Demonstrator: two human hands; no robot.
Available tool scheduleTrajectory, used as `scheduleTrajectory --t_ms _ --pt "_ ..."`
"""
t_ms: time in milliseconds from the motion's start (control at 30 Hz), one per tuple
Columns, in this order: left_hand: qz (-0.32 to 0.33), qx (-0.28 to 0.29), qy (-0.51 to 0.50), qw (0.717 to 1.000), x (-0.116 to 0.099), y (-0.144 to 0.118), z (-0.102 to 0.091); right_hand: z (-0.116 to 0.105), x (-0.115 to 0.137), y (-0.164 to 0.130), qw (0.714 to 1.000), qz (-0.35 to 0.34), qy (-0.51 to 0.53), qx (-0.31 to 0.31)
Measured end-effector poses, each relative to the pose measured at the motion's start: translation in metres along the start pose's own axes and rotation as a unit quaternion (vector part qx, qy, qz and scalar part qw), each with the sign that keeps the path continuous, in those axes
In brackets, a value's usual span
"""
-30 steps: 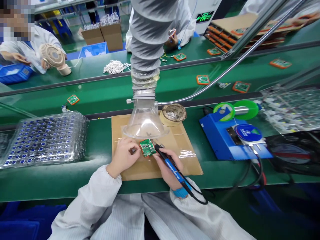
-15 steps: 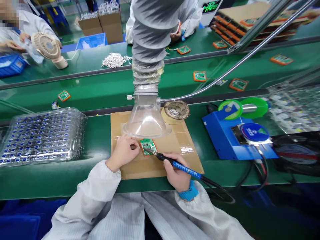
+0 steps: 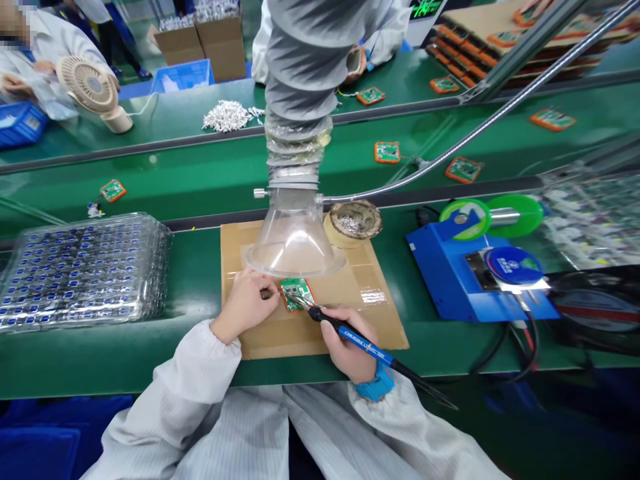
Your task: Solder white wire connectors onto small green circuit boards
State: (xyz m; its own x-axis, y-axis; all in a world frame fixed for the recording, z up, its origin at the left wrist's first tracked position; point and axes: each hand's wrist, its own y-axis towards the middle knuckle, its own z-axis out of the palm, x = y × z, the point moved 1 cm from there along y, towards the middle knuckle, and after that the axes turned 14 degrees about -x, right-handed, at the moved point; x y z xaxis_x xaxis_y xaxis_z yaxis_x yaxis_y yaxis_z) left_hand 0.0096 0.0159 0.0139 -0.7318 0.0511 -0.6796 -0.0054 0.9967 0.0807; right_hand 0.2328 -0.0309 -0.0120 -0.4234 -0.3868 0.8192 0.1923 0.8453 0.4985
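A green circuit board (image 3: 295, 295) with an orange edge lies on a sheet of cardboard (image 3: 345, 327). My right hand (image 3: 349, 340) is closed around the handle of a blue and black soldering iron (image 3: 357, 335), its metal tip over the board. My left hand (image 3: 249, 301) is at the board's left edge with fingers pinched. A small dark thing shows at those fingertips, too small to name. A clear fume hood (image 3: 296, 243) on a grey hose hangs just above the far side of the board and partly covers my left fingers.
Stacked clear trays (image 3: 85, 273) of blue-topped parts stand at left. A round tip-cleaning pot (image 3: 353, 223) sits behind the cardboard. At right stands a blue solder feeder (image 3: 450, 267) with a green reel. Boards (image 3: 387, 152) lie on the green conveyor (image 3: 210, 170); co-workers sit beyond.
The soldering iron and my right hand have shifted slightly left, its tip moving toward the board's upper left. My left hand stays nearly still. Boards on the conveyor have moved left.
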Motion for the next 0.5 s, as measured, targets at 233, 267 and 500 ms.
scheduleTrajectory --t_ms 233,267,500 --pt "0.009 0.0 0.014 1.0 0.0007 -0.0003 0.0001 0.0005 -0.0011 0.0001 1.0 0.0 0.013 -0.005" --pt "0.01 0.0 0.016 1.0 0.0007 -0.0002 0.0 0.0006 -0.0007 0.0002 1.0 -0.002 0.011 -0.003" --pt "0.01 -0.001 0.016 1.0 -0.0004 -0.0002 -0.0007 0.0014 0.0012 0.0005 0.999 -0.031 0.015 0.002"
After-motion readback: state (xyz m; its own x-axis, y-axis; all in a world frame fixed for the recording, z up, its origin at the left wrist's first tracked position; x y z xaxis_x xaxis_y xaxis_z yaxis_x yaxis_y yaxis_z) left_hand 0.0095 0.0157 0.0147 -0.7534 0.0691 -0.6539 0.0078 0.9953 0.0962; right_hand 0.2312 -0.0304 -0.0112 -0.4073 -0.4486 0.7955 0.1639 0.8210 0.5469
